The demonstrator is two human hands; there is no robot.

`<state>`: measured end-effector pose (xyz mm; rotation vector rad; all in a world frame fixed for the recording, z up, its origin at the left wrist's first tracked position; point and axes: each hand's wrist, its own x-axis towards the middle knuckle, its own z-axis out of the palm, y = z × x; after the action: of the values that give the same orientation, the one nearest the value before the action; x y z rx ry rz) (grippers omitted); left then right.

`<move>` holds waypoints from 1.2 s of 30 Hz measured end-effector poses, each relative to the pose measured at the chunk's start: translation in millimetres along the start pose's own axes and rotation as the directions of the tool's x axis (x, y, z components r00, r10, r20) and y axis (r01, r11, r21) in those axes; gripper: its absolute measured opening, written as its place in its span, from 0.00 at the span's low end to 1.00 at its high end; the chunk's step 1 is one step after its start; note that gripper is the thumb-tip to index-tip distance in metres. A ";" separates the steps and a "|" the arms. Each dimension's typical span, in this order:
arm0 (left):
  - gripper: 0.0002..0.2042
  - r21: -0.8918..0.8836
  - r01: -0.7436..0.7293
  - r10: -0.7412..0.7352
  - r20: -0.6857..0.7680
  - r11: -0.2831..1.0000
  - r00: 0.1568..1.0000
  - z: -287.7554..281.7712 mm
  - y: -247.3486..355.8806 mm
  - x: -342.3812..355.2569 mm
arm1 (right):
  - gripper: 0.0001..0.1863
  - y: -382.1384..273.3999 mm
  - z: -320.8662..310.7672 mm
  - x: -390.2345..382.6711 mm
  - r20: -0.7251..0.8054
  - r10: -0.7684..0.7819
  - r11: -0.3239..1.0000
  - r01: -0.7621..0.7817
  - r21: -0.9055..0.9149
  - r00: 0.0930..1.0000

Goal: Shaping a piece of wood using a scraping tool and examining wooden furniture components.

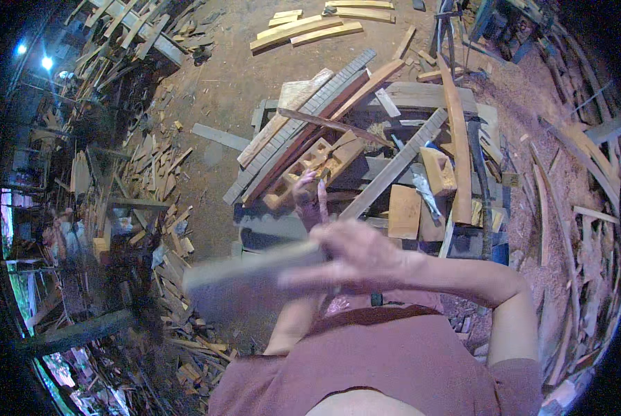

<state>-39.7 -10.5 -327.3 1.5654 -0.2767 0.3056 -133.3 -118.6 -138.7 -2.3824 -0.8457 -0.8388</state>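
Note:
My right hand (362, 256), blurred by motion, grips a greyish board (234, 274) that slants low across my body toward the left. Beyond it my left hand (310, 194) reaches up with fingers apart, at the edge of a yellow-brown wooden block with square cut-outs (345, 156); whether it touches the block I cannot tell. Part of my left forearm is hidden behind the board. Around the block on the low bench (449, 97) lie long strips (298, 128), a grey batten (394, 163) and short pieces of wood (404, 211).
Loose yellow boards (303, 28) lie on the dirt floor (199, 104) at the back. Scrap wood (144, 180) is heaped along the left, beside dark framing and a thick timber (81, 329). Long offcuts (546, 194) and shavings cover the right side.

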 end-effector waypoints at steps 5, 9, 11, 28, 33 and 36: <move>0.11 0.013 -0.021 0.021 -0.015 1.000 1.000 5.6 1.7 6.0 | 0.33 49.0 23.9 -34.0 0.125 0.145 0.961 -0.170 0.218 0.981; 0.11 0.072 -0.085 0.092 -0.094 0.994 0.991 12.6 -14.8 6.6 | 0.34 31.4 18.7 -24.9 0.151 0.235 0.971 -0.239 0.005 0.960; 0.11 0.001 -0.014 0.014 -0.012 1.000 1.000 1.0 -5.8 -9.7 | 0.34 12.8 24.0 -17.8 0.020 0.056 0.995 -0.058 0.083 0.998; 0.14 -0.582 0.508 -0.709 -0.179 0.635 0.682 -68.7 -21.1 -5.7 | 0.42 46.4 -25.7 -112.9 -0.034 0.890 0.455 -0.885 0.100 0.454; 0.15 -0.281 0.493 -0.529 -0.064 0.823 0.846 -52.7 15.0 16.5 | 0.41 32.4 -42.5 -139.2 -0.078 0.956 0.292 -0.947 0.135 0.283; 0.14 -0.213 0.470 -0.473 0.039 0.857 0.880 -51.2 25.1 20.1 | 0.41 29.1 -42.6 -141.8 -0.076 0.967 0.249 -0.964 0.096 0.242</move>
<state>-31.1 40.6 -296.1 1.3615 0.0911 -0.0986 -218.2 -219.9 -211.4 -2.1504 0.7543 -0.3622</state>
